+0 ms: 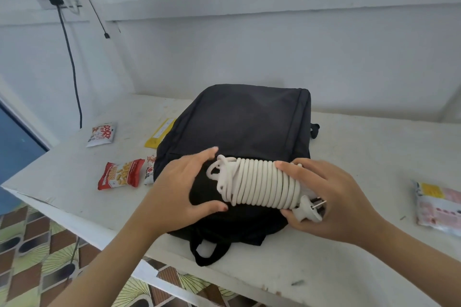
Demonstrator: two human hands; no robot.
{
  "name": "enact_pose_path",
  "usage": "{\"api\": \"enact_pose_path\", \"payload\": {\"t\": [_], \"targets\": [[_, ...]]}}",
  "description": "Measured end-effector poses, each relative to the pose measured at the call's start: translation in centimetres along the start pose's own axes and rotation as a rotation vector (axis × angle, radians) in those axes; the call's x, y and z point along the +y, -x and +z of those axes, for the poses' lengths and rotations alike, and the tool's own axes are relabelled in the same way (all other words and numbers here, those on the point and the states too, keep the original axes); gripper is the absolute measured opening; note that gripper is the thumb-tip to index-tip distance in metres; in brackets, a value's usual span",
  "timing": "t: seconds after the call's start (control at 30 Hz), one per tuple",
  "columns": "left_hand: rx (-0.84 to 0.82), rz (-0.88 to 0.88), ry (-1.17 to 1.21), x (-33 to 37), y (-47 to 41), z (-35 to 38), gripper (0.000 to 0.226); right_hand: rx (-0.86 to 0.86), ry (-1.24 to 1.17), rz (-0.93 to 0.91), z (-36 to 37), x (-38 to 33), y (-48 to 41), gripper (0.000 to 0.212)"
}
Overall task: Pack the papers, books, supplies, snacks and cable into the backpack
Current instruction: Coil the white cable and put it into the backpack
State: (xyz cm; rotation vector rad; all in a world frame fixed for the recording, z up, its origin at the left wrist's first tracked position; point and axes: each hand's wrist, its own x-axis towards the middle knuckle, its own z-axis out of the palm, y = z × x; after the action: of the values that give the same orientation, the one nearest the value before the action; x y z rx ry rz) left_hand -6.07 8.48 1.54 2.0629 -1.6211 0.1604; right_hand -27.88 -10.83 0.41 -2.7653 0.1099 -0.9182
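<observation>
My right grip (331, 197) curls round the plug end of the cable (264, 182), a white coil lying on the backpack (249, 119). My left grip (179, 187) is spread open at its looped end. I judge it light and springy, so best clasped across the wraps. One cable, one backpack and four snack packets (121, 174) on the surface (374, 157).

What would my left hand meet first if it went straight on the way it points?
Likely the cable: the left hand points right and away, and the coil's looped end lies just ahead of its palm. Depth is unclear; it might pass above, over the backpack.
</observation>
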Motion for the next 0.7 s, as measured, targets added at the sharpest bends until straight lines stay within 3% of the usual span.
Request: {"api": "enact_pose_path", "payload": {"t": [0.23,0.4,0.7], "targets": [[-0.231,0.190,-0.122,-5.3,2.9,1.2,0.069,0.050,0.058,0.115,-0.2,-1.0,0.8,0.067],[-0.157,0.336,-0.138,-7.1,1.3,0.6,0.040,0.096,0.110,0.226,0.1,-2.9,1.2,0.068],[0.153,0.042,0.144,-6.9,-5.6,-3.6,0.024,0.353,0.034,0.252,-0.6,-7.5,1.4,0.061]]}}
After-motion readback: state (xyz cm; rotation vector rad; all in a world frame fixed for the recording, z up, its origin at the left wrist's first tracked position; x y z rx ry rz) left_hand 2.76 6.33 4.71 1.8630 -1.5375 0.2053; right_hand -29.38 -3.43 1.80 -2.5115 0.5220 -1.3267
